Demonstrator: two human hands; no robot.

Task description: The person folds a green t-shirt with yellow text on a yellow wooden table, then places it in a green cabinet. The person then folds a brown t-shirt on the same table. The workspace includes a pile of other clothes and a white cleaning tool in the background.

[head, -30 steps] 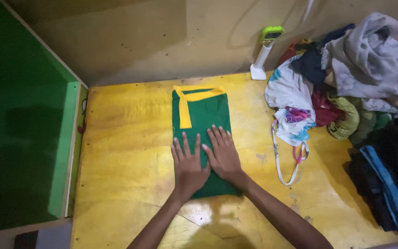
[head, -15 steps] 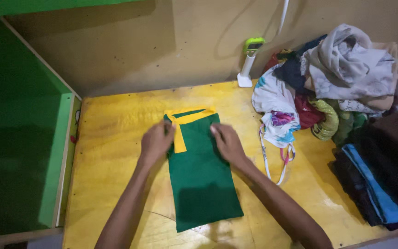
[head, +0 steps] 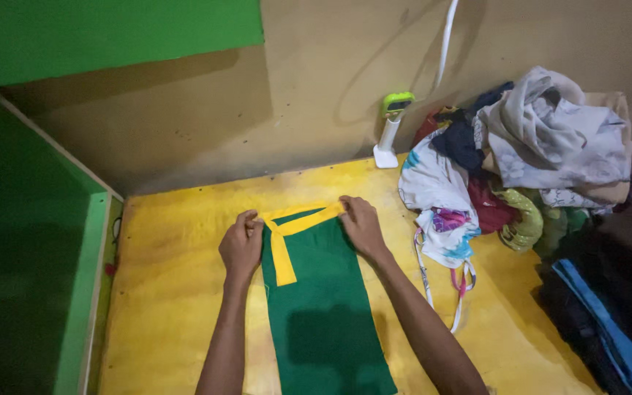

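I see the folded green garment with yellow trim (head: 320,307) lying lengthwise at the centre of the yellow wooden board (head: 177,241), its collar end at twelve o'clock. My left hand (head: 241,245) pinches the eleven o'clock corner and my right hand (head: 360,225) the one o'clock corner, fingers closed on the trim, which keeps that edge taut and square. The loose clothes pile (head: 521,168) sits at two o'clock, well apart.

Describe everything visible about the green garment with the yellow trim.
The green garment is a soft, plain cloth folded into a long narrow rectangle, lying flat on the yellow wooden surface and running off the picture's bottom edge. A yellow band crosses its far end, and a yellow strip runs down from it near the left side. The left hand grips the far left corner; the right hand grips the far right corner. Nothing else touches it.
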